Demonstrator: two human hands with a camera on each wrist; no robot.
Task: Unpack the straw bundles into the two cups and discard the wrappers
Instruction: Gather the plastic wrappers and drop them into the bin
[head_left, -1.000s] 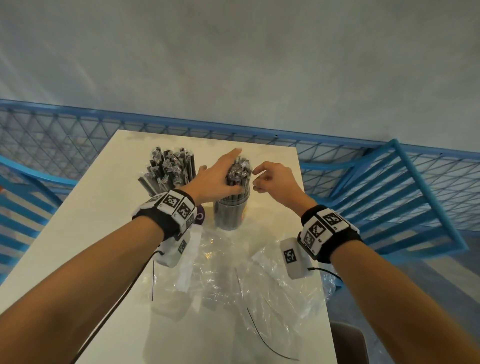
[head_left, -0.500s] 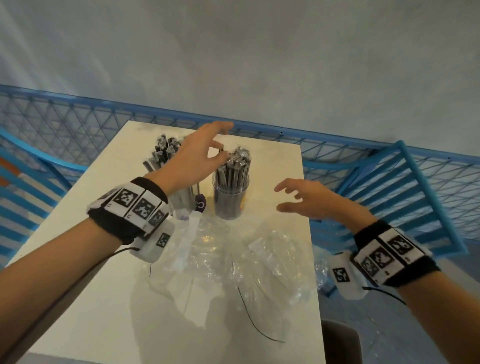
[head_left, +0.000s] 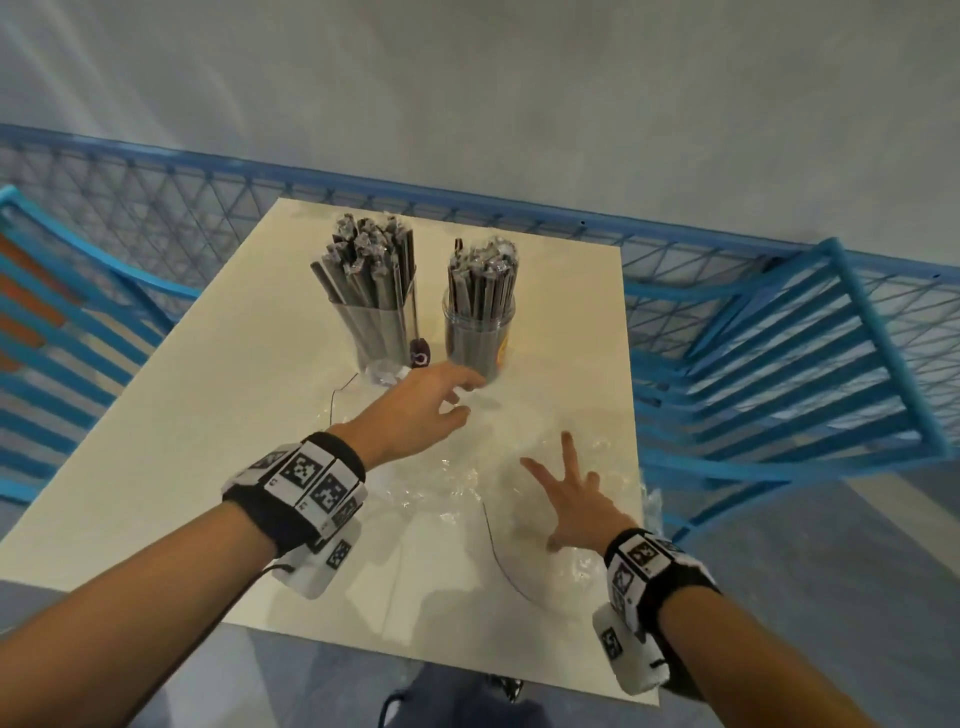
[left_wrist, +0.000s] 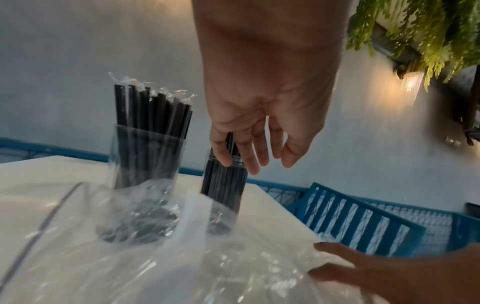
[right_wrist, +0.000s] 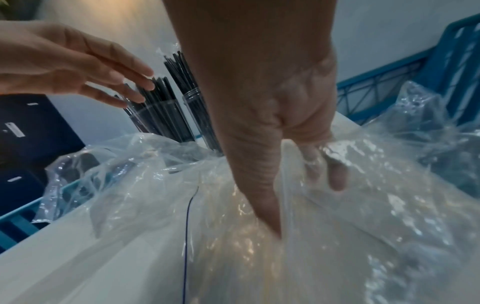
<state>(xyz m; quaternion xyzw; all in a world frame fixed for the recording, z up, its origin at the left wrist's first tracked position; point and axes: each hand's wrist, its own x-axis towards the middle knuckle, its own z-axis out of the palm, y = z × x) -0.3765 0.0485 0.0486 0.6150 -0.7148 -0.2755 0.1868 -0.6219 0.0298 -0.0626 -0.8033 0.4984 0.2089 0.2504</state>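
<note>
Dropping away from the straws, both hands have left the cup tops they were working at a second ago and now sit low in the middle of the head view, over the wrappers (head_left: 467, 488). That suggests the filling part is done: the two cups stand upright at upper centre of the counter (head_left: 208, 415), the left cup (head_left: 382, 327) and the right cup (head_left: 480, 332) both packed with dark straws, so what remains is probably gathering the loose clear plastic and throwing it out.

The left hand (head_left: 421, 400) reaches forward just below the right cup, fingers loosely extended and holding nothing; the left wrist view shows them hanging open in front of that cup. The right hand (head_left: 571, 499) lies lower right, fingers spread wide and pressed flat onto the crumpled plastic, not yet bunching it. A thin dark tie (head_left: 498, 556) curls on the counter between the forearms.
</note>
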